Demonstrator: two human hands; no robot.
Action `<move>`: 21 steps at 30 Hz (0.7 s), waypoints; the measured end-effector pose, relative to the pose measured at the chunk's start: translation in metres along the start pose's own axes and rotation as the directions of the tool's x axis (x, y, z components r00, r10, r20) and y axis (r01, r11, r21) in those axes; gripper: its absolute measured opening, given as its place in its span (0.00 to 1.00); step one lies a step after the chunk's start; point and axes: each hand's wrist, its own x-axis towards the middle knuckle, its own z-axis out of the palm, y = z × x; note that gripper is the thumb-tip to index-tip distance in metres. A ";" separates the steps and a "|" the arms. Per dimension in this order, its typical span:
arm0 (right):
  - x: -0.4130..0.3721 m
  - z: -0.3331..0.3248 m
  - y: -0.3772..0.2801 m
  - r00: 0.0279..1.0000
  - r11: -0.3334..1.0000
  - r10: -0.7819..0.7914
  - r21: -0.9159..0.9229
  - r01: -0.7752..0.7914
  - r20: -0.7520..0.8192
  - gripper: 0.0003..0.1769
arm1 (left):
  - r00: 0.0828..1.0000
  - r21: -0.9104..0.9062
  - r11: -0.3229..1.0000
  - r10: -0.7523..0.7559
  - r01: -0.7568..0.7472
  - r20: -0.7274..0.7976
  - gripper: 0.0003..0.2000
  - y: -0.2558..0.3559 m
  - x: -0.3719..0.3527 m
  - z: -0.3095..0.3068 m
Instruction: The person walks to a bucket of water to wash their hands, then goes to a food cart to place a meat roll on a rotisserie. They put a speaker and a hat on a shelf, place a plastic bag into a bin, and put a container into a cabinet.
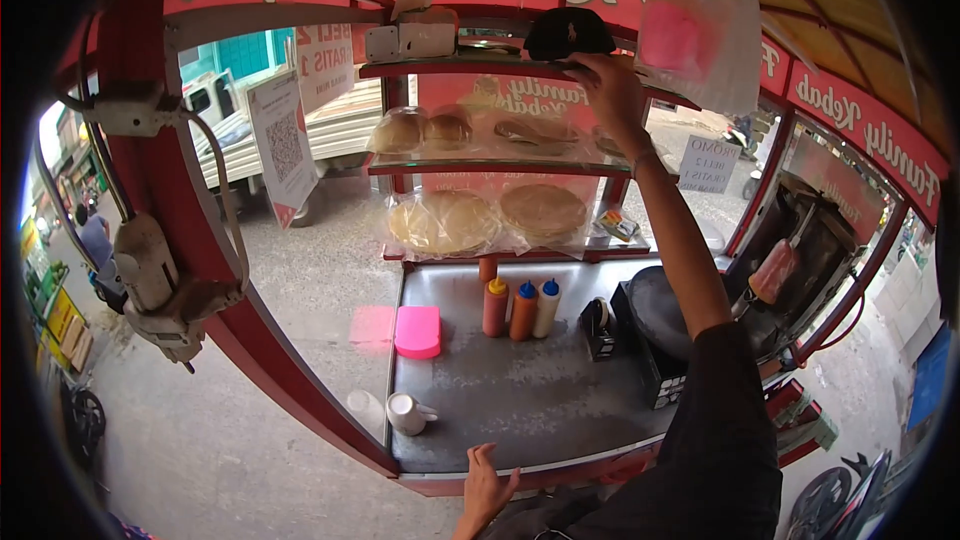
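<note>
My right hand (602,78) is raised to the top shelf, its fingers closed at the brim of a black cap (570,34). Low at the counter's front edge is my left hand (484,481), fingers apart and holding nothing. A white mug (408,414) lies on the metal counter (520,400) up and left of it. Farther back on the counter stand squeeze bottles (522,311) with yellow and blue caps, and a pink box (417,332) is to their left.
Bagged buns (424,130) and flatbreads (543,213) sit on the glass shelves. A round griddle (662,312) and tape dispenser (598,330) are at the right. A plastic bag (700,30) hangs beside my raised arm. A red post (270,360) stands left.
</note>
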 end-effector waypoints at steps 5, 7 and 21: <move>0.024 0.033 0.022 0.980 0.968 -0.041 -0.235 0.088 0.197 0.12 | 0.998 0.018 0.999 0.050 -0.050 0.029 0.29 0.002 0.013 -0.011; 0.031 0.039 0.030 0.973 0.964 -0.019 -0.253 0.079 0.232 0.12 | 0.998 0.037 0.997 0.062 -0.062 0.013 0.29 0.010 0.025 -0.015; -0.033 0.011 -0.012 0.982 0.942 -0.117 -0.298 0.157 0.148 0.35 | 0.957 0.030 0.979 0.191 -0.202 0.218 0.25 0.054 0.008 0.059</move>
